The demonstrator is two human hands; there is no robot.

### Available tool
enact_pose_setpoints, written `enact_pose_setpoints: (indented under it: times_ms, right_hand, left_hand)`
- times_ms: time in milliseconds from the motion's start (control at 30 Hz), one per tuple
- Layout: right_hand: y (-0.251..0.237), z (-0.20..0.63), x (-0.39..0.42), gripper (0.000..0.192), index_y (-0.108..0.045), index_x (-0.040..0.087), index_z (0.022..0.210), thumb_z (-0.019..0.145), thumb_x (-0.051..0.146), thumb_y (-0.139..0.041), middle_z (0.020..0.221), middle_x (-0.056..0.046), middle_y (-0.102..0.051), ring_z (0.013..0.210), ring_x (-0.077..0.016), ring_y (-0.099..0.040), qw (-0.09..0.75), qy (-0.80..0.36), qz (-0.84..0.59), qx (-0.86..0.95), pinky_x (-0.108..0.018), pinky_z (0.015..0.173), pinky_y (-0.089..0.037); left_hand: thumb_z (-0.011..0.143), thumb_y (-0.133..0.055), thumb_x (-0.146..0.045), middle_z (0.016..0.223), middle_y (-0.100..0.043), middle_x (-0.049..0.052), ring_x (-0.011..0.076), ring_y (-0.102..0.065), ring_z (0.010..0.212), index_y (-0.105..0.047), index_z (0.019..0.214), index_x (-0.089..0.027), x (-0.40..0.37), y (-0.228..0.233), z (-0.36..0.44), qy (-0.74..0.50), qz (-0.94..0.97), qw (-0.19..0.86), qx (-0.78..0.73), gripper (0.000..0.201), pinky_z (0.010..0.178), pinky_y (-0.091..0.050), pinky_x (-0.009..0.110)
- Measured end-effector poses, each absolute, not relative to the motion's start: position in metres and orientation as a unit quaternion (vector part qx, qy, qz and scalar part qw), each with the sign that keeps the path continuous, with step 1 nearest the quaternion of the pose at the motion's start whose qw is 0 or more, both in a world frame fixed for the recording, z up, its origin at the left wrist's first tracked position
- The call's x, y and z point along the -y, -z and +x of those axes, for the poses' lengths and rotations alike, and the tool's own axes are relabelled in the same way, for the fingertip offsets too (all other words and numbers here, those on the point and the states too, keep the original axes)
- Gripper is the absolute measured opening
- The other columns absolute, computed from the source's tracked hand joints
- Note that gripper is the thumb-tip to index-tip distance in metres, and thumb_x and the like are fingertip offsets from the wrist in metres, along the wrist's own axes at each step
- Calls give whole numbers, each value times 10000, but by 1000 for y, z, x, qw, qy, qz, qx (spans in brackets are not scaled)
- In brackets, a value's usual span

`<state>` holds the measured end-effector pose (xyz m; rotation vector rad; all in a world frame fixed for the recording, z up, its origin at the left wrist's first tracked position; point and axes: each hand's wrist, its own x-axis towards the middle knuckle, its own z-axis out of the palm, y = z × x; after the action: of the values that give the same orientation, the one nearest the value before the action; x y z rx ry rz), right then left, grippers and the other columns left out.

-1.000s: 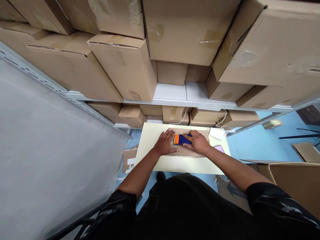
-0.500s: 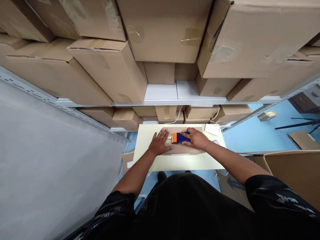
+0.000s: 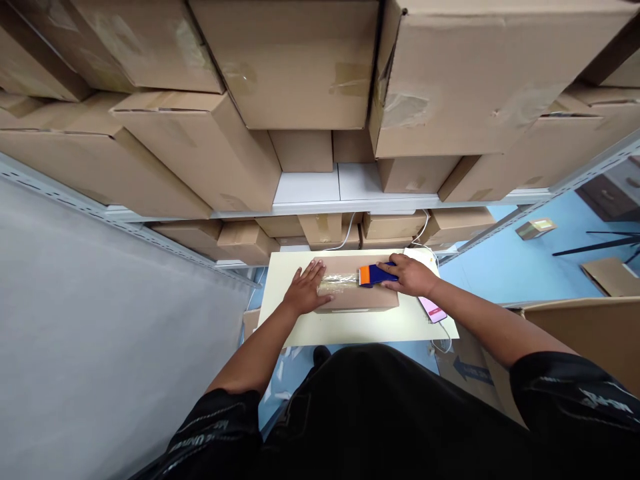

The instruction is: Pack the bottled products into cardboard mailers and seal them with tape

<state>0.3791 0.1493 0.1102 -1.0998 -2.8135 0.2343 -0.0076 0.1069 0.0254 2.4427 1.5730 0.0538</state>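
Pale table (image 3: pixel 350 328), flat cardboard box (image 3: pixel 360 301), phone (image 3: pixel 433 310) at its right edge

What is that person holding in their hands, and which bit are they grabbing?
The right hand grips a blue and orange tape dispenser by its blue handle end. The left hand holds nothing; it lies flat on the cardboard box.

A single head-worn camera looks forward and steeply down over the wearer's chest and both forearms onto a small table (image 3: pixel 350 327) well below. Its wide lens also takes in the shelving of stacked cardboard boxes (image 3: pixel 280 60) close ahead and looming above. No second view shares the scene.
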Motion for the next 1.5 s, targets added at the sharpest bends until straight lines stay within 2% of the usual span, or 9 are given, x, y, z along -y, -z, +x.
enact_pose_setpoints:
  times_ms: [300, 800, 1000, 1167, 1367, 1500]
  right_hand:
    - [-106, 458, -155, 669, -583, 171, 1495, 1005, 615, -477, 1089, -162, -617, 979, -296, -619, 28, -86, -380, 920, -425, 895, -534]
    - [-96, 554, -161, 672, -574, 186, 1503, 1009, 626, -457, 1194, -181, -632, 1059, -316, -642, 33, -80, -375, 923, -451, 951, -541]
    - [-88, 537, -163, 643, -598, 181, 1479, 1008, 600, -472, 1113, -172, -638, 1014, -315, -624, -29, -92, -365, 926, -430, 898, -516]
    - [-88, 507, -167, 621, -578, 181, 1491, 1004, 558, -497, 1148, -180, -636, 992, -309, -606, -82, -91, -362, 924, -417, 867, -486]
    - [-89, 483, -163, 607, -589, 185, 1475, 992, 547, -529, 1157, -183, -637, 988, -317, -603, -85, -81, -370, 922, -401, 830, -482]
    - [-86, 474, -160, 606, -580, 200, 1485, 990, 547, -537, 1160, -173, -637, 980, -305, -607, -77, -79, -379, 919, -383, 825, -475]
  left_hand:
    - [894, -483, -795, 1738, -168, 118, 314, -111, 1620, -154, 1683, -191, -109, -30, -7, 12, 837, 98, -538, 1047, 1289, -138, 542]
    - [891, -523, -754, 1731, -184, 133, 342, -138, 1611, -188, 1678, -168, -113, -35, -4, 29, 832, 103, -544, 1037, 1280, -187, 539]
    - [892, -538, -742, 1728, -189, 143, 341, -135, 1612, -194, 1676, -160, -112, -35, -2, 27, 833, 94, -544, 1036, 1281, -194, 531]
    - [898, -547, -723, 1732, -178, 136, 326, -117, 1616, -178, 1679, -169, -112, -38, 0, 30, 835, 87, -543, 1026, 1287, -192, 506]
    - [901, -534, -725, 1732, -191, 134, 327, -115, 1616, -178, 1679, -180, -111, -39, -2, 28, 837, 92, -539, 1014, 1287, -187, 523]
    - [926, -487, -715, 1715, -237, 177, 353, -142, 1610, -242, 1660, -139, -109, -46, 11, 31, 833, 81, -547, 965, 1293, -118, 567]
